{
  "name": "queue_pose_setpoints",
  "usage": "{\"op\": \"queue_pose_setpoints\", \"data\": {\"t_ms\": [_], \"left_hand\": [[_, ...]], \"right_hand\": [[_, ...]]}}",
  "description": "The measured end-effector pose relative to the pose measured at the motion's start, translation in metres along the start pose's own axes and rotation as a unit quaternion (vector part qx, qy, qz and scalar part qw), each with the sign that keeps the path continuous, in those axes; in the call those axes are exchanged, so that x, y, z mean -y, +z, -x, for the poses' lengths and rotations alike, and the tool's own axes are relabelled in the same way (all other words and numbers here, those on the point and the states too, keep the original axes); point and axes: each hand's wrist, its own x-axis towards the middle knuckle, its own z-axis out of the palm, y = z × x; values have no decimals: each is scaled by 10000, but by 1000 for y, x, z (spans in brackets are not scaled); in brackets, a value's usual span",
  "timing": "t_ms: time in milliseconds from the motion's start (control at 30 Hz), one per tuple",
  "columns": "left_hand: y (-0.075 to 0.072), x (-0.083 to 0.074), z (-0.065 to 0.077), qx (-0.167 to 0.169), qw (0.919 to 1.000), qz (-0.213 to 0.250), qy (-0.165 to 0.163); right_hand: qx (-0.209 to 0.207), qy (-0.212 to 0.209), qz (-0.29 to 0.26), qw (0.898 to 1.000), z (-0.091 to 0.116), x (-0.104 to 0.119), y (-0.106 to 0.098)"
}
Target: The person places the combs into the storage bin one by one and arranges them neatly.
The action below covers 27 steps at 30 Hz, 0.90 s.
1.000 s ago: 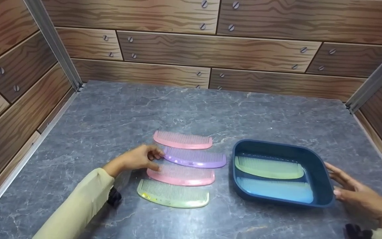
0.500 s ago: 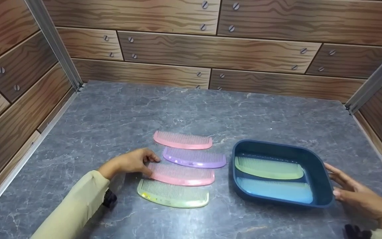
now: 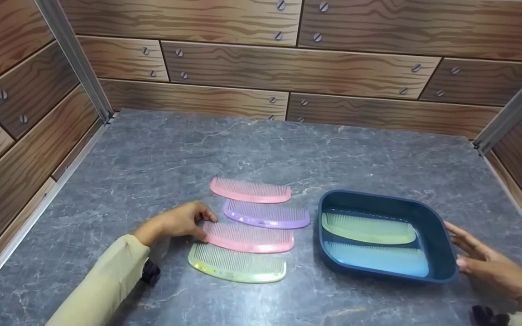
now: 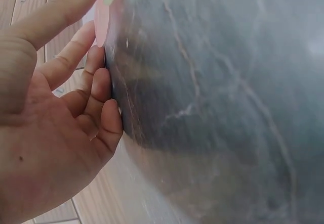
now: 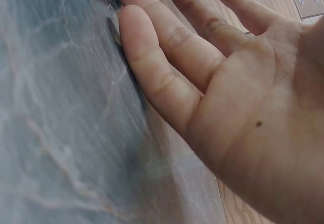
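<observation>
The left hand (image 3: 179,221) pinches the nine-o'clock end of the nearer pink comb (image 3: 252,242), which lies at nine o'clock from the blue tray (image 3: 437,240). The right hand (image 3: 496,267), fingers relaxed, touches the tray's three-o'clock side.

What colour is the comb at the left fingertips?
Pink comb; best seen in the head view.

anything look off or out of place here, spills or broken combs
Nothing looks spilled or plainly broken. One slight oddity: the purple comb sits closer to the navy tray than the pink comb in front of it, so their ends don't line up. Tiny chips would be too small to see.
</observation>
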Motion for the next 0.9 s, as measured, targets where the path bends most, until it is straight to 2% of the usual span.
{"op": "queue_pose_setpoints", "data": {"t_ms": [333, 567, 800, 900], "left_hand": [[0, 4, -1, -22, 9995, -199, 226], [0, 2, -1, 6, 9998, -84, 172], [-2, 0, -1, 62, 9998, -119, 154], [-2, -1, -1, 81, 9997, -98, 203]], "right_hand": [[-64, 96, 169, 9998, 0, 0, -2], [-493, 277, 626, 9964, -1, 1, 0], [-395, 78, 694, 9968, -1, 1, -1], [-386, 159, 534, 9977, -1, 1, -1]]}}
